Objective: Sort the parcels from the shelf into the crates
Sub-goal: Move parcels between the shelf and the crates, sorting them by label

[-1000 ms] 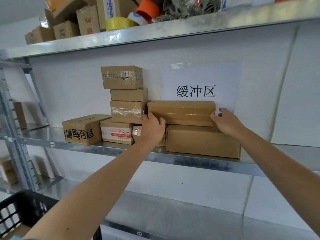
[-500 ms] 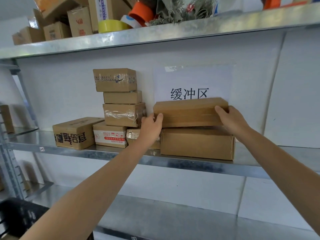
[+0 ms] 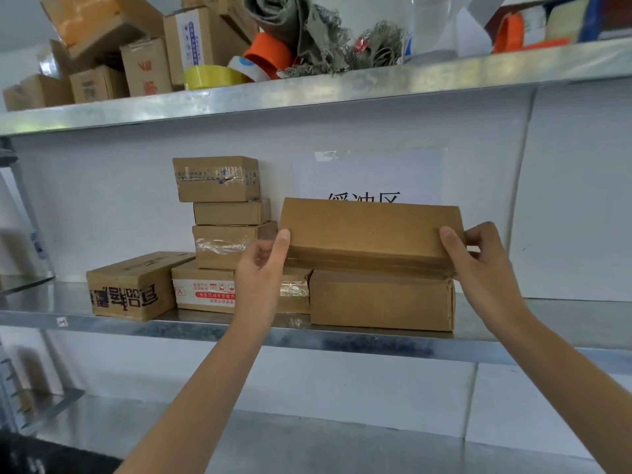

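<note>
I have the long parcel (image 3: pixel 371 230) by its two short ends, left hand (image 3: pixel 261 268) clamped on the left end, right hand (image 3: pixel 485 265) wrapped round the right, thumbs on the near face. Its long axis runs left to right, tipped toward me, its lower edge just above the larger box (image 3: pixel 381 301) on the shelf (image 3: pixel 342 340). Both hands are equally placed, so I judge the pull comes straight toward me. I see no crate clearly.

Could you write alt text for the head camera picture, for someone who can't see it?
Two bare hands, left hand and right hand, grip the ends of a long cardboard parcel, tilting it above a bigger box on a metal shelf. More parcels are stacked to the left.
</note>
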Tool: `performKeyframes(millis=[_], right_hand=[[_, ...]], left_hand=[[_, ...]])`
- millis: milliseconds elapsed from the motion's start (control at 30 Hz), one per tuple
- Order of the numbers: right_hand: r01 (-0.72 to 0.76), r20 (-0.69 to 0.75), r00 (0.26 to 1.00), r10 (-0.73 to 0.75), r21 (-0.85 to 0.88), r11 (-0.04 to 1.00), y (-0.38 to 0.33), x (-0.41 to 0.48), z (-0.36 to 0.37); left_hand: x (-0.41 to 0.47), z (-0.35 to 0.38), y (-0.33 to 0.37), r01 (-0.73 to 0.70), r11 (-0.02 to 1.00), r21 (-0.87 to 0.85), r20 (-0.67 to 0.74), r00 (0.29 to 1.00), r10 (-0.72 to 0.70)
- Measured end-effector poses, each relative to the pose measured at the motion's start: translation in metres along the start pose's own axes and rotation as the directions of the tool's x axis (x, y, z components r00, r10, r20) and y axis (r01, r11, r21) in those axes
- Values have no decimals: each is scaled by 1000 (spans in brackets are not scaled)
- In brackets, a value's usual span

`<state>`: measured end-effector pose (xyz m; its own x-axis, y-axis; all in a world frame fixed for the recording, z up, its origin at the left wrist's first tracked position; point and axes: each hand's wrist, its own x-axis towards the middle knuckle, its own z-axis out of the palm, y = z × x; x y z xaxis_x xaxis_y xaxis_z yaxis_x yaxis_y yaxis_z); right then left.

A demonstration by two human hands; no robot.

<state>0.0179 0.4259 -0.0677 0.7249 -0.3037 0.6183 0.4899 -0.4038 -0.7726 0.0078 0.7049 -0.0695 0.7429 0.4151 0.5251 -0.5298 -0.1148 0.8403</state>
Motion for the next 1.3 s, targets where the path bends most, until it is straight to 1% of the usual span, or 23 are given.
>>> performKeyframes(millis=[100, 200, 300, 367, 467, 533, 600, 667, 733, 867, 933, 1000, 1100, 1133, 1200, 1300], right_hand=[[11, -3, 1000, -11, 39, 999, -2, -6, -1], [21, 32, 999, -23, 73, 997, -5, -9, 4], [54, 102, 993, -55, 8, 998, -7, -10, 13], [70, 145, 987, -68, -7, 998, -7, -12, 19], [62, 167, 983, -71, 56, 997, -7, -18, 27], [85, 143, 986, -88, 26, 996, -7, -23, 31], [118, 119, 986, -115, -18, 993, -9, -27, 33], [133, 126, 983, -130, -20, 991, -12, -29, 34], [131, 144, 981, -131, 13, 991, -16, -29, 34], [28, 150, 987, -54, 168, 985, -19, -32, 37], [-18, 136, 991, -11, 210, 978, -16, -32, 37], [-12, 110, 994, -7, 170, 985, -14, -31, 39], [63, 89, 994, -66, 29, 998, -11, -33, 46], [73, 86, 994, -75, 20, 997, -10, -35, 48], [74, 88, 993, -80, 65, 995, -8, -39, 50], [100, 126, 986, -108, 70, 993, -7, -42, 49]], left_hand=[[-5, -12, 0, 7, 1000, -5, 36, 999, -7], [-8, -28, -3, -22, 998, 57, 65, 998, 19], [-11, -45, 0, -70, 988, 139, 81, 995, 59], [-12, -54, 1, -125, 978, 169, 84, 990, 112], [-12, -64, -1, -183, 963, 200, 52, 983, 176], [-12, -68, -3, -183, 961, 206, 17, 983, 184], [-13, -72, -6, -170, 951, 259, -25, 983, 183], [-14, -75, -8, -140, 953, 270, -46, 986, 158], [-14, -77, -9, -97, 971, 220, -41, 993, 108], [-17, -84, -9, 7, 1000, -1, -40, 999, -7], [-18, -87, -9, 42, 997, -65, -54, 998, -46], [-19, -87, -10, 69, 991, -111, -52, 996, -75], [-23, -85, -10, 87, 977, -194, -22, 995, -93], [-23, -85, -10, 82, 974, -213, -15, 996, -87], [-23, -88, -12, 76, 969, -236, -16, 997, -82], [-21, -91, -15, 125, 947, -295, -52, 988, -147]])
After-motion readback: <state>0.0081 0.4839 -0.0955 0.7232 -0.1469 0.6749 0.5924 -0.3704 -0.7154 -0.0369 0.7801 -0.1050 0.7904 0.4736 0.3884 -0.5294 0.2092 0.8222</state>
